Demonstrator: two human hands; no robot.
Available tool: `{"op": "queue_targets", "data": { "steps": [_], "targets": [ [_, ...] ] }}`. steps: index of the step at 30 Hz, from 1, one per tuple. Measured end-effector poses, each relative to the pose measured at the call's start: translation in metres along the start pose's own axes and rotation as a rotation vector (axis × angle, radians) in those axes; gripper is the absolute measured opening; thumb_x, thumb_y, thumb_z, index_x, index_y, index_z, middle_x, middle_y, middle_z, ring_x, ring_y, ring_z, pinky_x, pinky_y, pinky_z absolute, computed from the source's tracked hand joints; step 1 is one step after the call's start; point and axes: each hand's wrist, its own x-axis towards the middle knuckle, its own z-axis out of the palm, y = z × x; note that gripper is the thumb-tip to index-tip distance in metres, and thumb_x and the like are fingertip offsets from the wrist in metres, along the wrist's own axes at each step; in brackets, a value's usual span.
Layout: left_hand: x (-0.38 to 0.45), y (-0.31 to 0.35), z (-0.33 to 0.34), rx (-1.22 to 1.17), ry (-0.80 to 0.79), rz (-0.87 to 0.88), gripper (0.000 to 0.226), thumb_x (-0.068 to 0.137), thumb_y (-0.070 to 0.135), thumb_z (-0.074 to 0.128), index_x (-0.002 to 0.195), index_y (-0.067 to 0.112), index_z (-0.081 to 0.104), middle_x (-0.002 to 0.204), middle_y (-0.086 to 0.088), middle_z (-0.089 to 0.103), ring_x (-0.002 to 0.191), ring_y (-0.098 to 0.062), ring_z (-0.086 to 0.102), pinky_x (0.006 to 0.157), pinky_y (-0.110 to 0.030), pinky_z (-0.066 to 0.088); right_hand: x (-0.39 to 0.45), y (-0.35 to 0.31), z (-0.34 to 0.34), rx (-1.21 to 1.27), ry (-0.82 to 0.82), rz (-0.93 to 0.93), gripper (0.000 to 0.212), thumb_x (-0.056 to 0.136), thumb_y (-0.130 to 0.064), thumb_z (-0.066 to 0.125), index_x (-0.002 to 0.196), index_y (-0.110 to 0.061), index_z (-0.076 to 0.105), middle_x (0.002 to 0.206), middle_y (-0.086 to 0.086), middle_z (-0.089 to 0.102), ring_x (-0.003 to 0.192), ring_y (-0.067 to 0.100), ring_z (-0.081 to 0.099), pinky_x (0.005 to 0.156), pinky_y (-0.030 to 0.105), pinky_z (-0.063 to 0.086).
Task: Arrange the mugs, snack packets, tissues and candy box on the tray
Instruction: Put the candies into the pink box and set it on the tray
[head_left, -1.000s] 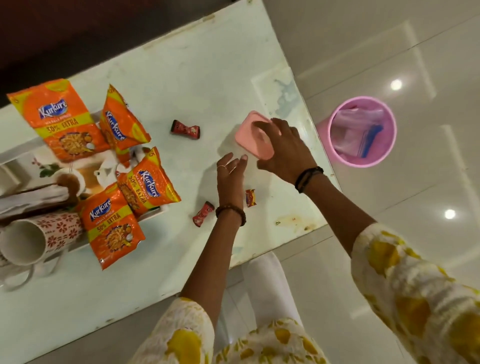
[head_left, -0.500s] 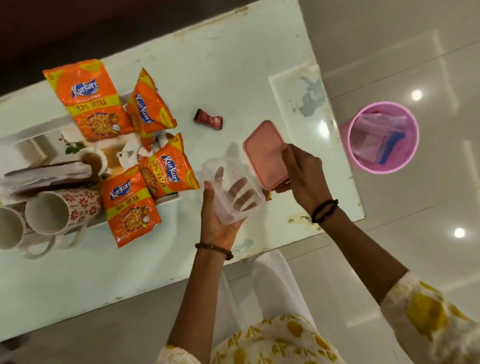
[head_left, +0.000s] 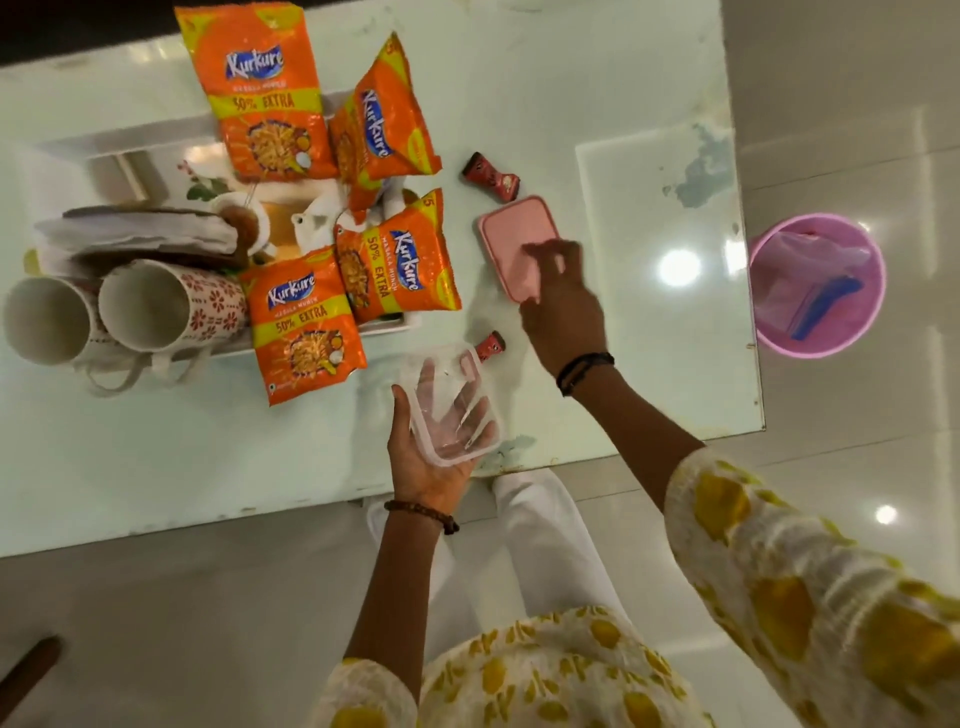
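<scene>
Head view: your left hand (head_left: 434, 462) cups the clear candy box (head_left: 451, 405), frame centre; right hand (head_left: 563, 306), fingers loosely spread, rests on its pink lid (head_left: 511, 236).

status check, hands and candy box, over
Left hand cradles clear box, empty. Right hand over pink lid lying on table. Two candies loose near lid, nothing blocking.

On the counter (head_left: 519, 78) the tray (head_left: 78, 150) sits at the left, carrying two mugs (head_left: 140, 306) on their sides, tissues (head_left: 140, 234) behind them, and four snack packets (head_left: 311, 322) overlapping its right end. Right of the tray lies a lid (head_left: 511, 234), one candy (head_left: 491, 175) behind it, another (head_left: 491, 345) in front. A bin (head_left: 815, 283) stands on the floor at far right.
</scene>
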Motion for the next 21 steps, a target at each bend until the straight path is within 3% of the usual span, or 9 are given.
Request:
{"op": "queue_targets", "data": {
  "steps": [3, 5, 8, 10, 13, 16, 18, 21],
  "targets": [
    [0.000, 0.001, -0.013, 0.001, 0.047, -0.004, 0.049, 0.075, 0.061, 0.046, 0.115, 0.036, 0.058, 0.109, -0.007, 0.067, 0.090, -0.022, 0.066, 0.076, -0.037, 0.055, -0.021, -0.005, 0.024, -0.159, -0.249, -0.212, 0.044, 0.080, 0.002, 0.051, 0.120, -0.018, 0.053, 0.134, 0.008, 0.041, 0.099, 0.029, 0.058, 0.060, 0.031, 0.046],
    [-0.002, 0.000, -0.020, -0.014, 0.069, 0.004, 0.052, 0.074, 0.061, 0.048, 0.119, 0.036, 0.057, 0.109, -0.007, 0.068, 0.096, -0.022, 0.064, 0.078, -0.037, 0.055, -0.030, -0.001, 0.032, -0.286, -0.284, -0.229, 0.028, 0.087, -0.006, 0.049, 0.113, -0.015, 0.057, 0.126, 0.009, 0.046, 0.108, 0.028, 0.054, 0.068, 0.035, 0.048],
    [-0.006, -0.001, -0.025, -0.044, 0.095, 0.014, 0.052, 0.074, 0.058, 0.052, 0.121, 0.036, 0.054, 0.114, -0.008, 0.064, 0.102, -0.023, 0.061, 0.079, -0.038, 0.053, -0.035, -0.002, 0.027, -0.095, -0.154, -0.103, 0.019, 0.091, -0.013, 0.049, 0.105, -0.010, 0.062, 0.109, 0.013, 0.055, 0.095, 0.029, 0.060, 0.066, 0.034, 0.048],
    [-0.008, -0.002, -0.028, -0.062, 0.112, 0.017, 0.045, 0.078, 0.058, 0.050, 0.115, 0.034, 0.058, 0.114, -0.008, 0.063, 0.098, -0.023, 0.065, 0.078, -0.039, 0.053, -0.042, -0.010, 0.019, 0.100, -0.102, -0.151, 0.019, 0.088, -0.016, 0.057, 0.106, -0.010, 0.062, 0.105, 0.011, 0.059, 0.088, 0.024, 0.061, 0.064, 0.032, 0.049],
    [-0.005, -0.009, -0.024, -0.014, 0.142, 0.003, 0.039, 0.083, 0.057, 0.045, 0.109, 0.035, 0.062, 0.111, -0.007, 0.063, 0.095, -0.024, 0.067, 0.081, -0.044, 0.053, -0.065, -0.024, 0.006, 0.187, -0.222, -0.306, 0.020, 0.086, -0.016, 0.060, 0.105, -0.010, 0.055, 0.101, 0.007, 0.061, 0.079, 0.022, 0.060, 0.065, 0.034, 0.050],
    [-0.001, -0.019, -0.018, 0.007, 0.144, -0.012, 0.041, 0.084, 0.057, 0.044, 0.114, 0.036, 0.061, 0.116, -0.007, 0.063, 0.111, -0.028, 0.057, 0.094, -0.051, 0.046, -0.080, -0.024, 0.003, 0.127, -0.340, -0.276, 0.021, 0.089, -0.023, 0.056, 0.108, -0.013, 0.053, 0.107, 0.004, 0.061, 0.081, 0.019, 0.061, 0.069, 0.030, 0.049],
    [0.002, -0.023, -0.015, -0.027, 0.096, -0.020, 0.041, 0.082, 0.056, 0.047, 0.117, 0.037, 0.059, 0.118, -0.006, 0.061, 0.110, -0.027, 0.057, 0.090, -0.047, 0.049, -0.081, -0.017, 0.001, 0.224, -0.174, -0.180, 0.019, 0.088, -0.023, 0.059, 0.105, -0.014, 0.056, 0.105, 0.002, 0.062, 0.074, 0.012, 0.059, 0.067, 0.027, 0.049],
    [0.008, -0.024, -0.010, -0.044, 0.028, -0.058, 0.041, 0.077, 0.054, 0.053, 0.114, 0.036, 0.060, 0.121, -0.006, 0.059, 0.105, -0.024, 0.061, 0.081, -0.040, 0.054, -0.069, 0.004, -0.004, 0.271, 0.189, 0.053, 0.012, 0.086, -0.014, 0.058, 0.098, -0.013, 0.057, 0.101, 0.005, 0.061, 0.070, 0.011, 0.056, 0.061, 0.033, 0.051]
  ]
}}
